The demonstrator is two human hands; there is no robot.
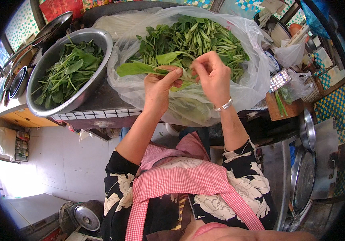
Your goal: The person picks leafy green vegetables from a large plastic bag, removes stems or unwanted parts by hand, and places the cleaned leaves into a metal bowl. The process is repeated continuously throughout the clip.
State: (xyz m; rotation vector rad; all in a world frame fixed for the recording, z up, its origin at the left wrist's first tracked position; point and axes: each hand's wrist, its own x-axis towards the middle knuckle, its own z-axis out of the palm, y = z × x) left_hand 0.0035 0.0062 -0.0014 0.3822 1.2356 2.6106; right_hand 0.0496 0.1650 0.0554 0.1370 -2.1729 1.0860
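My left hand (162, 84) pinches the stems of a few leafy greens (136, 68), whose broad leaves point left. Close beside it, my right hand (211, 78) has its thumb and fingers drawn together near the stem ends; whether a piece of stem is between them cannot be made out. Both hands are above a large open clear plastic bag (247, 87). A heap of leafy greens (202, 36) with pale stems fills the bag. To the left, a metal basin (109, 51) holds more loose leafy greens (73, 66).
A wooden board (280, 110) with green onion stalks (280, 104) lies at the right, near a lit smartphone (280, 80). A black wok (55, 27) stands behind the basin. Metal bowls (307, 129) and a large lid (303, 180) line the right side.
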